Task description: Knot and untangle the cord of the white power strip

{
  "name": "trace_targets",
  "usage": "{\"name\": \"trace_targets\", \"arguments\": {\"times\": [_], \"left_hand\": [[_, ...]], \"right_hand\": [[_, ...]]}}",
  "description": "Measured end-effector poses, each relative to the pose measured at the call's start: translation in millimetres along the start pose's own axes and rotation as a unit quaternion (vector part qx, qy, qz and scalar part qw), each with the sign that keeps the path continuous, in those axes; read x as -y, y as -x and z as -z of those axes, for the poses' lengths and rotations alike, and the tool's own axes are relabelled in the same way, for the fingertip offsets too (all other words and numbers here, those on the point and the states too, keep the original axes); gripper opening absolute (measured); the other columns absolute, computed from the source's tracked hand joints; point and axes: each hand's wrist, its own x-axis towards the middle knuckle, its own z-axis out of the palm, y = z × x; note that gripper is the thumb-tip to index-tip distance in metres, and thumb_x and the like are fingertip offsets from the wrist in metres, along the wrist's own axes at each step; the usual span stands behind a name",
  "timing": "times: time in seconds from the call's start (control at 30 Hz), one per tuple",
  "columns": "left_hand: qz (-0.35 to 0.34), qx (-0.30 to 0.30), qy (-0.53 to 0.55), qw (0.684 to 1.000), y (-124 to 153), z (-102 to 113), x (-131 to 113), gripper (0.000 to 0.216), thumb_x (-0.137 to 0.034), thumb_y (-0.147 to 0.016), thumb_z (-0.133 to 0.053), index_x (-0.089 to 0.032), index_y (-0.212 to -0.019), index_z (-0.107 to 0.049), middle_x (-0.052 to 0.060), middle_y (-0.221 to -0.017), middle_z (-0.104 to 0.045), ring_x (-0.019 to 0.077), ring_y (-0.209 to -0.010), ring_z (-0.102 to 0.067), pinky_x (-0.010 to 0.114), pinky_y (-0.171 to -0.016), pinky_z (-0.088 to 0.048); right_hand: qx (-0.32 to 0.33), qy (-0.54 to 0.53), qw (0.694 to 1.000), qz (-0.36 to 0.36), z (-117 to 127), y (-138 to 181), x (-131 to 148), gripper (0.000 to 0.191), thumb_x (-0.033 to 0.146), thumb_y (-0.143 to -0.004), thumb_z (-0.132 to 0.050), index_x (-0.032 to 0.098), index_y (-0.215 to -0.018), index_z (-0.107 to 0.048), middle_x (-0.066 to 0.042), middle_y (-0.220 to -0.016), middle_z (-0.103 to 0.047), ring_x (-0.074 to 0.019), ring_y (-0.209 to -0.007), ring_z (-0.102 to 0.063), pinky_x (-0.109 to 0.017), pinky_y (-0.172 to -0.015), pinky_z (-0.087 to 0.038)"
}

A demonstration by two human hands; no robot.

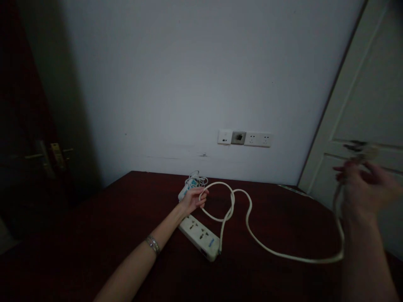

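Note:
A white power strip with several sockets lies on the dark red table, below my left hand. Its white cord leaves the strip's near end, makes a loop, then runs in a wave to the right. My left hand is closed on the left side of that loop, its fingers curled round the cord. Raised at the far right, my right hand grips the cord's other end, blurred by motion. A pale, blurred shape, perhaps the plug, sticks up above its fingers.
Behind my left hand lies a second, white-and-blue power strip with a bundled thin cord. Wall sockets sit above the table's back edge. A white door is at right, a dark door with a handle at left.

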Motion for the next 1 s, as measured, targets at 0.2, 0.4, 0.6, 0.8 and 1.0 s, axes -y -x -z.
{"name": "trace_targets", "arguments": {"times": [0.2, 0.4, 0.6, 0.8, 1.0], "left_hand": [[-0.027, 0.053, -0.076, 0.995, -0.5, -14.3, -14.2, 0.019, -0.025, -0.078, -0.055, -0.008, -0.078, -0.063, -0.006, -0.046, -0.036, 0.0038, -0.034, -0.028, 0.024, -0.042, -0.039], [-0.040, 0.051, -0.118, 0.991, 3.3, -17.8, -22.9, 0.019, -0.027, -0.074, -0.060, -0.008, -0.071, -0.062, -0.004, -0.046, -0.040, 0.0057, -0.039, -0.036, 0.027, -0.049, -0.043], [-0.026, 0.047, -0.155, 0.986, 5.7, -15.7, -28.8, 0.017, -0.025, -0.069, -0.066, -0.009, -0.071, -0.063, -0.003, -0.045, -0.043, 0.0063, -0.040, -0.038, 0.029, -0.054, -0.045], [-0.042, 0.040, -0.148, 0.987, 4.2, -12.1, -28.8, 0.016, -0.024, -0.069, -0.065, -0.009, -0.067, -0.062, -0.004, -0.044, -0.041, 0.0067, -0.041, -0.037, 0.028, -0.051, -0.045], [-0.039, 0.041, -0.146, 0.988, 3.5, -13.8, -27.3, 0.015, -0.024, -0.072, -0.063, -0.009, -0.068, -0.062, -0.003, -0.045, -0.042, 0.0066, -0.040, -0.038, 0.027, -0.049, -0.044]], "right_hand": [[0.301, 0.088, 0.950, -0.010, -32.2, 44.0, 24.2, 0.053, 0.048, -0.065, -0.066, 0.010, -0.103, -0.068, -0.005, -0.063, -0.062, -0.0128, -0.052, -0.052, -0.025, -0.051, -0.041], [0.545, 0.211, 0.809, 0.064, -62.2, 85.4, 15.1, 0.041, 0.045, -0.076, -0.053, 0.016, -0.099, -0.071, -0.005, -0.076, -0.070, -0.0234, -0.073, -0.062, -0.031, -0.066, -0.045], [0.687, 0.176, 0.705, 0.003, -74.7, 116.5, 18.0, 0.035, 0.041, -0.074, -0.055, 0.016, -0.091, -0.073, -0.004, -0.079, -0.071, -0.0245, -0.078, -0.064, -0.031, -0.067, -0.047], [0.726, 0.136, 0.674, -0.023, -77.9, 125.2, 24.7, 0.033, 0.041, -0.070, -0.061, 0.016, -0.089, -0.073, -0.006, -0.084, -0.071, -0.0227, -0.079, -0.063, -0.031, -0.071, -0.048], [0.726, 0.136, 0.673, -0.038, -77.3, 123.9, 23.1, 0.035, 0.040, -0.071, -0.060, 0.014, -0.092, -0.070, -0.007, -0.083, -0.070, -0.0220, -0.079, -0.063, -0.031, -0.071, -0.047]]}}
